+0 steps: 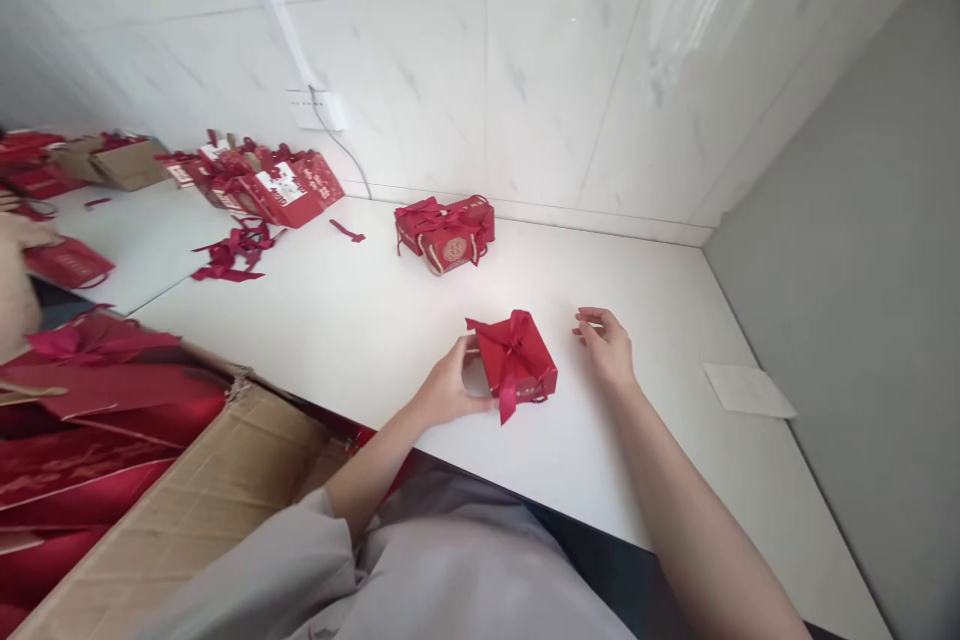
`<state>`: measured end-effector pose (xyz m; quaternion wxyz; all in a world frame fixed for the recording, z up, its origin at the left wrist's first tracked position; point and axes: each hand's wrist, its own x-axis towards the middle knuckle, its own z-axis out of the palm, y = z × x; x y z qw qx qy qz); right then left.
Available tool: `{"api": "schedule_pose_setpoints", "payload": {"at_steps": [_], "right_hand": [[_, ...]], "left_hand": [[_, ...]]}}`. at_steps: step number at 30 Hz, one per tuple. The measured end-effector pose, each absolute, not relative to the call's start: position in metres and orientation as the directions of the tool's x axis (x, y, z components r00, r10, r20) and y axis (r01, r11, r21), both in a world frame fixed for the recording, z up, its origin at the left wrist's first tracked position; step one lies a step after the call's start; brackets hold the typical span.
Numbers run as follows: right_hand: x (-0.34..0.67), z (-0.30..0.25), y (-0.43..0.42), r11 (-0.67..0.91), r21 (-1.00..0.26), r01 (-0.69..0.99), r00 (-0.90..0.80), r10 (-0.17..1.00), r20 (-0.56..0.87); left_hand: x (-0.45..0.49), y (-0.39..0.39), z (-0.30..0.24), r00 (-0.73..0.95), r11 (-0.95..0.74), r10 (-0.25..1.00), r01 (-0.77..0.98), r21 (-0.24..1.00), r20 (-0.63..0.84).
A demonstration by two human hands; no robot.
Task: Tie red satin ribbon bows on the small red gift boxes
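Observation:
A small red gift box (534, 345) with a crimson ribbon bow (516, 345) on top stands on the white table in front of me. My left hand (450, 385) grips its left side, the thumb near the front corner and the fingers toward the back, partly hidden. To the right of the box, apart from it, my right hand (606, 348) hovers over the table with nothing in it, its fingers loosely bent and apart. Farther back, a small cluster of red gift boxes (454, 250) with ribbons and cord handles sits near the wall.
Red gift bags (300, 185) and loose ribbons (236, 250) lie at the back left. A cardboard carton (187, 500) full of red bags stands at the table's left front. Another person's arm (15, 270) shows at far left. A white card (750, 390) lies by the grey partition (862, 250).

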<state>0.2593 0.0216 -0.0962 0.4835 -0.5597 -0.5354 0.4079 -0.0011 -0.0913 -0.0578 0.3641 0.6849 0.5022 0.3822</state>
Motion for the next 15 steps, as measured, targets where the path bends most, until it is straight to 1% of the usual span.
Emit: {"api": "schedule_pose_setpoints", "payload": {"at_steps": [3,5,6,8,10,12,13,15], "right_hand": [[0.258,-0.095,0.017,0.03,-0.976,0.214,0.09,0.995,0.05],[0.259,-0.094,0.014,0.024,-0.976,0.218,0.088,0.995,0.045],[0.26,-0.094,0.013,0.016,-0.974,0.225,0.093,0.995,0.038],[0.262,-0.093,0.011,-0.032,-0.955,0.293,0.106,0.994,-0.001],[0.265,-0.093,0.008,-0.066,-0.936,0.346,0.119,0.993,-0.026],[0.269,-0.093,0.006,-0.087,-0.924,0.372,0.138,0.99,-0.038],[0.272,-0.094,0.005,-0.097,-0.92,0.379,0.151,0.988,-0.042],[0.278,-0.097,0.005,-0.117,-0.92,0.374,0.173,0.983,-0.055]], "left_hand": [[-0.019,-0.132,-0.051,0.049,-0.142,0.99,0.505,0.851,0.136],[-0.035,-0.15,-0.044,-0.053,-0.082,0.989,0.582,0.809,0.138],[-0.045,-0.158,-0.039,-0.121,-0.051,0.979,0.64,0.766,0.166],[-0.062,-0.171,-0.023,-0.257,0.025,0.933,0.746,0.666,0.252],[-0.076,-0.186,0.002,-0.376,0.064,0.851,0.766,0.64,0.365],[-0.085,-0.204,0.034,-0.425,0.04,0.781,0.764,0.644,0.457],[-0.088,-0.213,0.051,-0.443,0.06,0.77,0.768,0.638,0.46],[-0.092,-0.233,0.078,-0.481,0.114,0.707,0.801,0.588,0.518]]}}
